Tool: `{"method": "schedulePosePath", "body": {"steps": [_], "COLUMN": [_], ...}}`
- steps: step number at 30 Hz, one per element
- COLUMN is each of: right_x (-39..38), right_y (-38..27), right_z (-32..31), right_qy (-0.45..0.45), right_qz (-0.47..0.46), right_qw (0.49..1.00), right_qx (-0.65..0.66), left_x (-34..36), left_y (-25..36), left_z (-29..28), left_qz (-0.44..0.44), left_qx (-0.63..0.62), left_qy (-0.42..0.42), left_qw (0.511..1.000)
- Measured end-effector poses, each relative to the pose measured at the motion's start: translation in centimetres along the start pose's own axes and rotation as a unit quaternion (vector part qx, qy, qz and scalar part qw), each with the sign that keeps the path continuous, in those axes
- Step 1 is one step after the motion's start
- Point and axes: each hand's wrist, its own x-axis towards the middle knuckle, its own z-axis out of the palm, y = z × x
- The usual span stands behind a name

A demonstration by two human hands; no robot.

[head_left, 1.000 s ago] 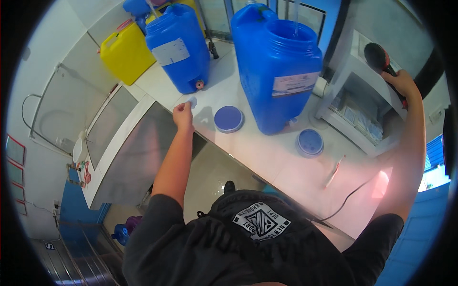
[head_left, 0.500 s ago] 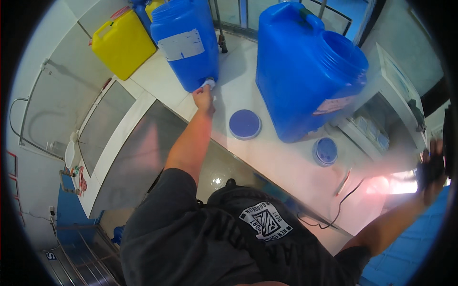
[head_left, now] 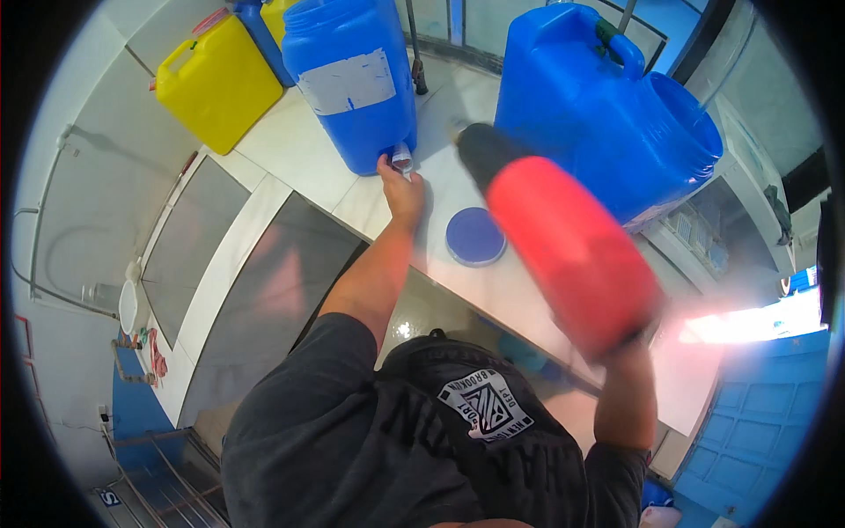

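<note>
- Tool [head_left: 572, 246]: bright red body, black nose [head_left: 484, 154]
- Left jug [head_left: 365, 136]: blue, with a whitish label [head_left: 348, 84]
- Right jug [head_left: 563, 92]: blue, dark green patch [head_left: 607, 35] on its handle [head_left: 630, 60]
- Far jug [head_left: 220, 88]: yellow, pink-red cap [head_left: 211, 20]
- Lid [head_left: 475, 235]: violet-blue, paler rim
- Counter [head_left: 445, 180]: white, thin grey tile lines
- Shirt [head_left: 352, 431]: charcoal, black lettering, black-and-white badge [head_left: 486, 405]
- Panelling [head_left: 761, 387]: blue, grid pattern

Apparently a shop: tiled counter [head_left: 299, 151], big blue jugs [head_left: 572, 97]

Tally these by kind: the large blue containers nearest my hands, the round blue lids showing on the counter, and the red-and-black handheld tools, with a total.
Large blue containers: 2
Round blue lids: 1
Red-and-black handheld tools: 1
Total: 4
</note>
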Motion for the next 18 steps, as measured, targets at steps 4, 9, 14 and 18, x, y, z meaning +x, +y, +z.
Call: {"method": "schedulePosePath", "body": {"steps": [4,9,14,18], "right_x": [5.2,10.1,10.4,10.9], "right_y": [-2.6,-2.7,-1.9,-2.0], "right_z": [9.6,15.2,16.4,17.2], "right_qy": [-0.175,-0.141,-0.138,-0.144], "right_qz": [0.487,0.494,0.549,0.526], "right_qw": [0.652,0.598,0.555,0.547], "right_qx": [0.555,0.615,0.609,0.636], "left_x": [0.2,0.4,0.5,0.6], "left_y": [-0.6,-0.5,-0.8,-1.1], "left_z": [-0.3,-0.6,-0.8,-0.5], "left_qz": [0.033,-0.011,-0.005,-0.005], "left_qx": [0.002,-0.011,-0.022,-0.027], "left_qy": [-0.032,-0.071,-0.081,-0.080], "left_qw": [0.999,0.997,0.997,0.996]}}
